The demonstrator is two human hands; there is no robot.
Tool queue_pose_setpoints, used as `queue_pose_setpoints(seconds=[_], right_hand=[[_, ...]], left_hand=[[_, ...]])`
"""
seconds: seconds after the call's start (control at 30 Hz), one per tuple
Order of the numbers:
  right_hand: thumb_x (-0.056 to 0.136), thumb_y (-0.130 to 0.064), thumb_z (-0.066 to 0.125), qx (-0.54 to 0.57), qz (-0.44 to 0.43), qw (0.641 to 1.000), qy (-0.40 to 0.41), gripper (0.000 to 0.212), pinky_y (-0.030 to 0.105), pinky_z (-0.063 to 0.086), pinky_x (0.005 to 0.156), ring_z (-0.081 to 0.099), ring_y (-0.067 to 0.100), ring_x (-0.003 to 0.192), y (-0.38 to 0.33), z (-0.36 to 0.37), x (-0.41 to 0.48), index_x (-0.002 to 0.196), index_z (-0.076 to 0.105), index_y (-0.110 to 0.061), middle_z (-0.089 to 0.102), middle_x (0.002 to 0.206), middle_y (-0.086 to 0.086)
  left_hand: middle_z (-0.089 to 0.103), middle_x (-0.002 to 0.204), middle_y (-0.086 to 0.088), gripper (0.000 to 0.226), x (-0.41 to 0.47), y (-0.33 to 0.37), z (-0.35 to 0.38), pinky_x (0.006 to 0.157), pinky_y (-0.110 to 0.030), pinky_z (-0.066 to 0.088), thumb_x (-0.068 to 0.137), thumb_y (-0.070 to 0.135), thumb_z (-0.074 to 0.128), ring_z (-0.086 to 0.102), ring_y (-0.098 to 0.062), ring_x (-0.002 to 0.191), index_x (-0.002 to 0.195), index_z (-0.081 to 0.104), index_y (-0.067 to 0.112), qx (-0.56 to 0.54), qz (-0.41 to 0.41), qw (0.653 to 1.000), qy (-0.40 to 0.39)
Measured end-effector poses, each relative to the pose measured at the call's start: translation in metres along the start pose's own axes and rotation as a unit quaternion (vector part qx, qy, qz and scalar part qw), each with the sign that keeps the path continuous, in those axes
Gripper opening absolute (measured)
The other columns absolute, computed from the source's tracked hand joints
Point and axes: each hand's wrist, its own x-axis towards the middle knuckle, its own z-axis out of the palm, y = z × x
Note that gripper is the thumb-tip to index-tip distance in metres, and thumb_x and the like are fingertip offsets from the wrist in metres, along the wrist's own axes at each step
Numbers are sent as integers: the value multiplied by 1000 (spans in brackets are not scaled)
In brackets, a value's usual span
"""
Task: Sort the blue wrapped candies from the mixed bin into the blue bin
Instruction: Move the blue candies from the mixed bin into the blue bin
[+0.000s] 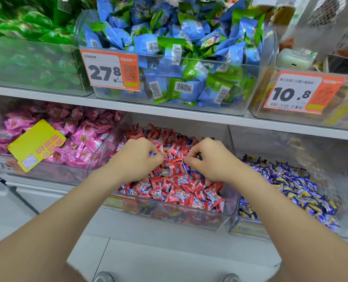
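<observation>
Observed: left hand (136, 157) pinches 1 blue wrapped candy (153, 154) over the mixed bin (169, 213); right hand (207, 159) curled among red wrappers (175, 169), hold unclear; advise lifting the candy clear, then releasing it inside blue bin (250, 231) alongside

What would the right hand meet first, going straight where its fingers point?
Probably the red wrapped candies heaped in the clear plastic bin: the right hand's curled fingers aim left and down into them, though depth is unclear.

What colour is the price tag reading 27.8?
The price tag is orange and white; head view.
</observation>
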Motion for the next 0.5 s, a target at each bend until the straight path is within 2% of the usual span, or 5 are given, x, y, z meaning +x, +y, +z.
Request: queue_pose_setpoints(seconds=[0.07, 0.17, 0.27, 0.33, 0.5], right_hand=[[101, -34, 71, -39, 9, 999, -10, 36, 16, 49, 56, 65, 15, 48, 1, 6, 8, 81, 76, -4, 70, 63, 13], [93, -34, 77, -141, 16, 990, 1, 24, 41, 55, 80, 58, 23, 89, 6, 21, 22, 89, 75, -10, 67, 87, 10], [90, -18, 73, -210, 36, 977, 6, 21, 43, 58, 79, 65, 34, 97, 0, 32, 25, 110, 70, -15, 63, 110, 11], [90, -16, 72, -261, 44, 964, 29, 21, 40, 52, 73, 67, 36, 96, -4, 35, 26, 109, 62, -14, 61, 107, 10], [86, -42, 84, -298, 64, 952, 23, 47, 39, 47, 72, 67, 35, 100, -8, 36, 30, 119, 61, -17, 64, 113, 10]], left_hand=[[67, 70, 0, 21, 4, -6, 3, 67, -39, 55, 102, 31, 53, 70, -16, 70, 91, 67, 20, 72, 42, 996, 40], [63, 72, 10, 18, 2, -6, 8, 68, -37, 53, 101, 29, 47, 60, -14, 75, 101, 63, 38, 126, 77, 989, 1], [65, 78, 9, 16, 2, 0, 22, 61, -31, 46, 92, 39, 52, 63, -19, 79, 91, 67, 31, 198, 83, 977, -16], [69, 90, 9, 19, 6, 1, 27, 65, -30, 39, 89, 41, 60, 67, -22, 90, 104, 70, 34, 242, 82, 967, 1], [70, 115, 0, 38, 20, -4, 29, 71, -34, 38, 92, 56, 69, 68, -29, 106, 125, 66, 38, 315, 94, 944, 15]])
